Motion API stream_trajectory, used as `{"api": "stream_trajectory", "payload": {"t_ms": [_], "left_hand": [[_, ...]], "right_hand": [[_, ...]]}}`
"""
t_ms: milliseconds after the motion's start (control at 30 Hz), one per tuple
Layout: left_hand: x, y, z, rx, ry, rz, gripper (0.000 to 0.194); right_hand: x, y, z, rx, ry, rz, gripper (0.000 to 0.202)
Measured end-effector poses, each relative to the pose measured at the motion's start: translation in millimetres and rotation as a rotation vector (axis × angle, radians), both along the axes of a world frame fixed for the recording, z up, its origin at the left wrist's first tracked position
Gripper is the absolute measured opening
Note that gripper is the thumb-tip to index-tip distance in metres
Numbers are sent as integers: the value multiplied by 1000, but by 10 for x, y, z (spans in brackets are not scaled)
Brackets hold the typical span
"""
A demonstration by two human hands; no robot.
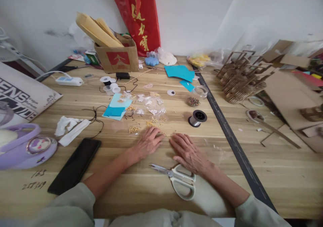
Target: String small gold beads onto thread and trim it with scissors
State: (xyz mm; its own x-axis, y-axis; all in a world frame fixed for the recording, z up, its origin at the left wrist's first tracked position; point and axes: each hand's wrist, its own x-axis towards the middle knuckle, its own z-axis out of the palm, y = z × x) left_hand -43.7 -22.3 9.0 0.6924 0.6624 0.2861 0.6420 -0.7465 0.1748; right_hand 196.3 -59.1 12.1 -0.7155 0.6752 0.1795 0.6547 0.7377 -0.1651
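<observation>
My left hand (150, 142) rests on the table with its fingers bent and drawn together at the tips. What they hold, if anything, is too small to make out. Beside those fingertips lies a tiny gold-coloured piece (165, 135), in the gap between my hands. My right hand (188, 153) lies palm down, fingers stretched towards that gap and thumb apart. Scissors (174, 175) with pale handles lie just below it, blades pointing left. Past my left hand are gold beads (133, 129) and small clear bags (152, 105). A spool of thin wire (197, 118) stands beyond my right hand.
A black phone (74, 165) lies left of my left forearm. Blue paper pieces (116, 109) and a dish of brown beads (193, 101) sit farther back. A dark strip (227, 132) crosses the table at right, with small woven baskets (242, 75) beyond it.
</observation>
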Motion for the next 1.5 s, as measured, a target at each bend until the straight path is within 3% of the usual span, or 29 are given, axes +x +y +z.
{"api": "stream_trajectory", "payload": {"t_ms": [467,733,867,1000,1167,1300,1400,1500], "left_hand": [[-39,56,-54,-6,-17,-8,26],[-75,75,-60,-27,-117,-18,27],[-126,86,-66,-16,-192,24,18],[-153,89,-62,19,-263,75,20],[-174,86,-33,88,-316,150,35],[-229,102,-44,143,-338,186,41],[-251,89,-55,201,-334,141,41],[-231,37,-53,260,-310,16,37]], "right_hand": [[73,-22,-38,-21,-9,9,63],[70,-40,-13,-36,2,12,64],[83,-49,20,-31,24,33,62],[67,-125,67,-25,133,113,48],[-24,-254,53,3,290,302,15],[-73,-273,16,85,318,354,13],[-86,-285,14,158,340,353,23],[-92,-316,9,196,362,356,32]]}}
